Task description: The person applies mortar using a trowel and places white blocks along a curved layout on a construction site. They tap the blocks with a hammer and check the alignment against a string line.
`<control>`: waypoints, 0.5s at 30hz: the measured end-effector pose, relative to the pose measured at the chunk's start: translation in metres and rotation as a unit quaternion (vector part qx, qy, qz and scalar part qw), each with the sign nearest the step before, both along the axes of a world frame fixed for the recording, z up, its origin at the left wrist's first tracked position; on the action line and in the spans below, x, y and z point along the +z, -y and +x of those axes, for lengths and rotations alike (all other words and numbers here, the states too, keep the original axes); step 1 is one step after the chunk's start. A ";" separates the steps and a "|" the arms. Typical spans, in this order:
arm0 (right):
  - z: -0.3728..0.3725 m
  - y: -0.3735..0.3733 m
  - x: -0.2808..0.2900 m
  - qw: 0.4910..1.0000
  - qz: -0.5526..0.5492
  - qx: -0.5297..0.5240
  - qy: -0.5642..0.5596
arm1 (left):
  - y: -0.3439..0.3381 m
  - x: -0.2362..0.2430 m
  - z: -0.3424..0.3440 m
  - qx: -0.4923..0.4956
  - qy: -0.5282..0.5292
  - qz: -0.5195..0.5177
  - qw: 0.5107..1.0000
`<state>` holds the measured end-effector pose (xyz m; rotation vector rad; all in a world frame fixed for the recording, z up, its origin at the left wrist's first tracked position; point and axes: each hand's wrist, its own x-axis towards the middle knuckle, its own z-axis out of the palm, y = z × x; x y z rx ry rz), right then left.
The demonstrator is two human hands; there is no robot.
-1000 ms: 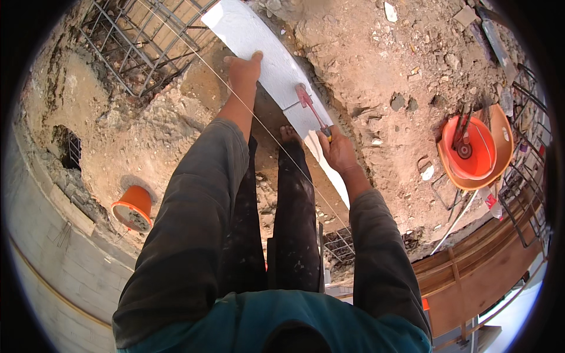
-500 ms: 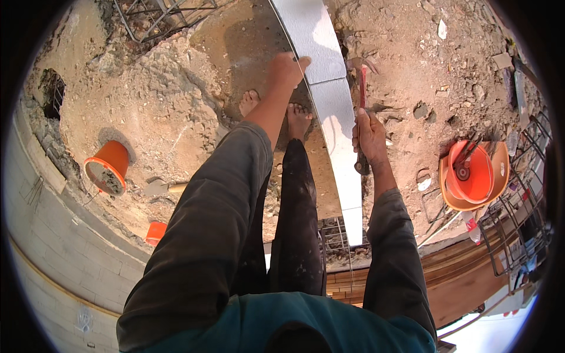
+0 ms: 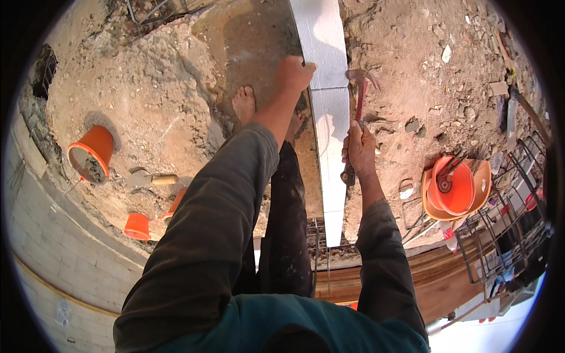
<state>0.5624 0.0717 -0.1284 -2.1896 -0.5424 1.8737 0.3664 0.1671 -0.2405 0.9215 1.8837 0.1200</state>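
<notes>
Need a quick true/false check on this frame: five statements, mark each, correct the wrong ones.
1. The right hand grips a claw hammer. True.
2. The left hand holds the wooden-handled trowel. False: the trowel lies on the ground, and the left hand is at the left edge of the row of white blocks.
3. The hammer's head is left of the row of white blocks. False: it is just to the right of it.
4. The orange bucket at far right has something dark inside. True.
5. The person wears boots. False: a bare foot shows.
</notes>
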 end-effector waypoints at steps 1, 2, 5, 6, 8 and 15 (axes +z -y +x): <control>0.002 -0.001 0.001 0.999 0.021 0.027 0.013 | -0.001 0.007 -0.001 -0.003 0.007 -0.017 1.000; 0.003 0.001 0.002 0.999 0.049 0.024 0.009 | -0.002 0.012 -0.002 -0.004 0.015 -0.035 0.999; 0.005 0.010 0.002 0.992 0.122 0.027 0.011 | 0.001 0.001 -0.003 -0.014 -0.001 -0.023 1.000; 0.010 0.016 -0.007 0.979 0.181 0.083 0.050 | 0.002 -0.002 0.001 -0.014 -0.007 -0.006 1.000; 0.015 0.028 -0.026 0.928 0.294 0.195 0.120 | 0.005 -0.006 0.004 -0.012 -0.025 0.028 0.999; 0.042 0.049 -0.019 0.900 0.270 0.329 0.095 | 0.011 -0.018 -0.009 -0.047 -0.006 0.019 0.999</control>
